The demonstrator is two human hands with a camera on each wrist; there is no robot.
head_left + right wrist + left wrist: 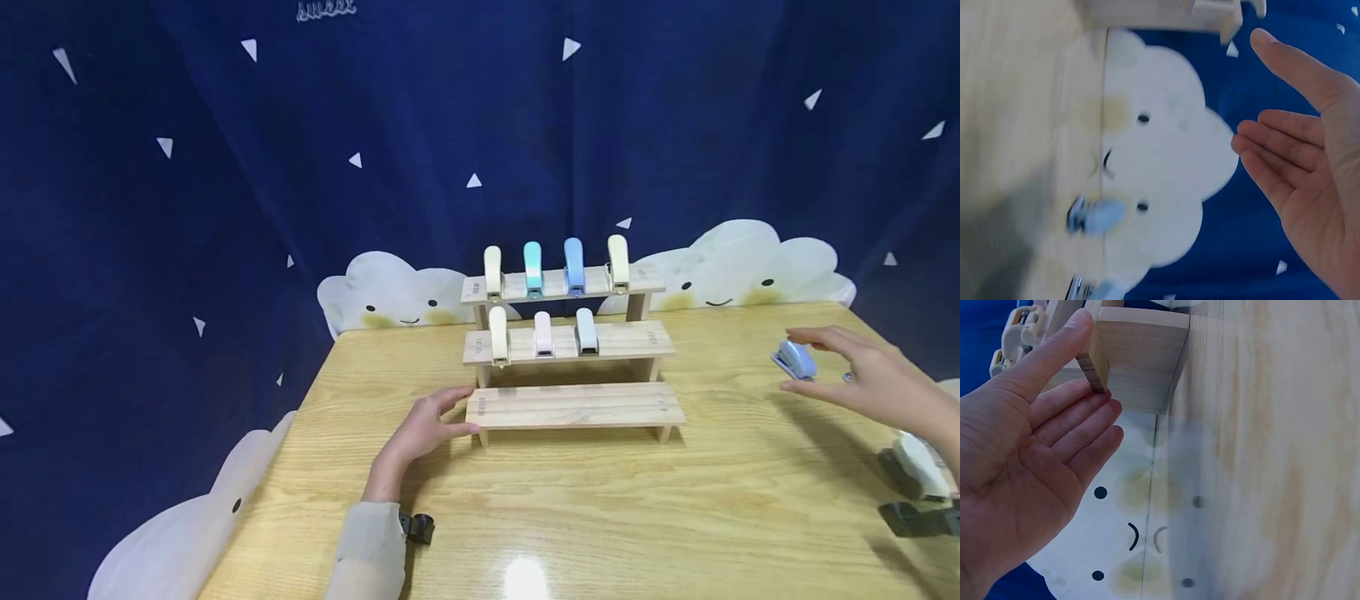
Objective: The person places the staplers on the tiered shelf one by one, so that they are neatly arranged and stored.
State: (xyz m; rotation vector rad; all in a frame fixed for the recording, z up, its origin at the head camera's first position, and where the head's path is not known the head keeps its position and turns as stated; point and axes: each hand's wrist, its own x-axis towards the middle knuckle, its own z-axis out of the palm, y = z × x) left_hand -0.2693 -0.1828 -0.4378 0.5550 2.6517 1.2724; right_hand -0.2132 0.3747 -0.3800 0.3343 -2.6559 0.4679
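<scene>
My left hand (422,427) pinches the left end of the lowest step of a wooden three-step rack (570,408), thumb and fingertips at opposite edges of the board (1093,362). Staplers line the upper two steps: cream (492,271), turquoise (533,267), blue (574,265) and another cream on top; cream (498,335), pink (543,335) and pale blue (587,332) in the middle. At the right, my right hand (873,372) hovers with thumb and fingers spread. A blue stapler (797,360) shows between them in the head view; the right wrist view has that stapler (1097,215) apart from the hand.
Another blue stapler (1100,291) lies close by on the wooden table (585,517). A white stapler (921,467) is near the right edge, beside my right forearm. A dark blue curtain (420,108) with clouds hangs behind the table.
</scene>
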